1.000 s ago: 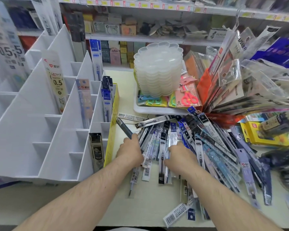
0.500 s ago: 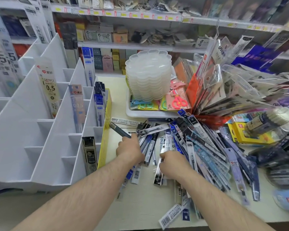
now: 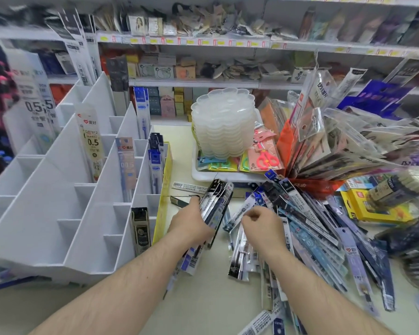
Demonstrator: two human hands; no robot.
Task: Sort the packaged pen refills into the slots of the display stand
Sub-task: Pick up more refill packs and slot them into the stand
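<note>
- White stepped display stand of thin partition board [image 3: 58,189]: stands at the left edge of the cream desk [image 3: 203,298]. Most slots are bare; a few along its right side hold upright refill packs, among them a black-carded pack [image 3: 140,229] in a near slot and blue-carded packs [image 3: 155,165] further back.
- Left hand [image 3: 191,223]: grasps a fanned bundle of dark, glossy, long narrow refill packs [image 3: 215,204], fingers wrapped round the lower half, just beside the stand's yellow right wall [image 3: 163,189]. The header cards point up and away from the person.
- Handling judgement, bundle: light, thin and flexible. The film sleeves probably slide over one another, so a loose hold may let the fan spill. Take hold low and across the full width (where the stiff refill tubes lie), then feed the base into a slot first.
- Right hand [image 3: 261,221]: fingers curled, raised above the heap, to the right of the bundle. It may be pinching a pale pack [image 3: 237,215] that reaches its fingertips; contact cannot be told.
- Loose heap of blue, black and clear refill packs [image 3: 312,228]: spread over the middle and right of the desk, overlapping in layers, with some near the front edge.
- Handling judgement, heap: single packs will bend if lifted by one end. Pinch near the card header, which looks like the stiffest part.
</note>
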